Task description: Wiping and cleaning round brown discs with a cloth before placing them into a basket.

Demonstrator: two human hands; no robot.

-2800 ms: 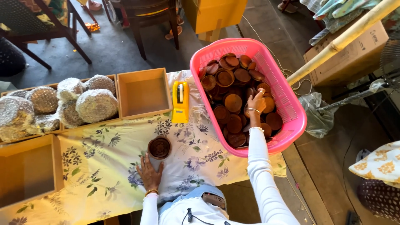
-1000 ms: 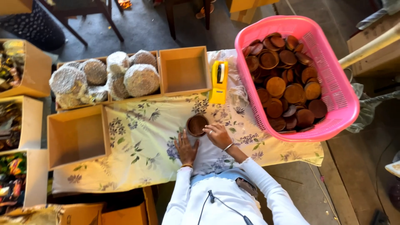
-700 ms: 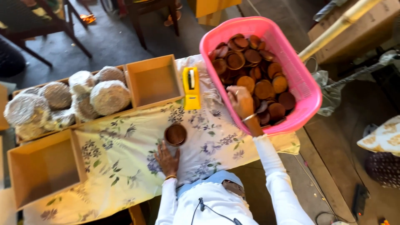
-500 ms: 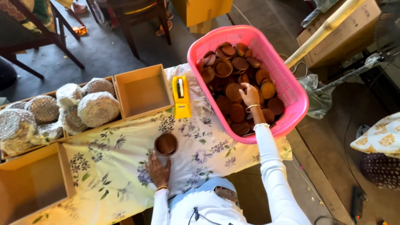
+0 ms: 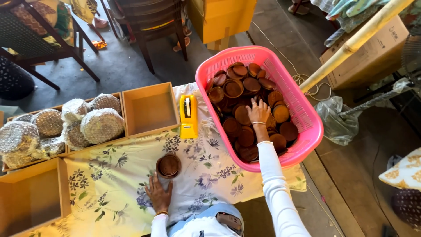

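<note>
My right hand (image 5: 258, 111) reaches into a pink plastic basket (image 5: 302, 103) and rests with fingers spread on several round brown wooden dishes (image 5: 233, 87) piled inside. My left hand (image 5: 158, 193) lies flat on the floral tablecloth (image 5: 109, 184), its fingertips just below a small stack of the same brown dishes (image 5: 168, 165) that stands on the cloth. Whether the right hand grips a dish cannot be seen.
A yellow tape dispenser (image 5: 188, 115) lies between the basket and a bare wooden box (image 5: 149, 109). Several bubble-wrapped bundles (image 5: 101, 125) fill a tray at left; another wooden box (image 5: 30, 199) sits lower left. A bamboo pole (image 5: 355, 41), chairs and cardboard boxes stand beyond.
My right hand went from the dish stack on the cloth back into the pink basket and has reached a little deeper among the dishes. My left hand stays by the stack.
</note>
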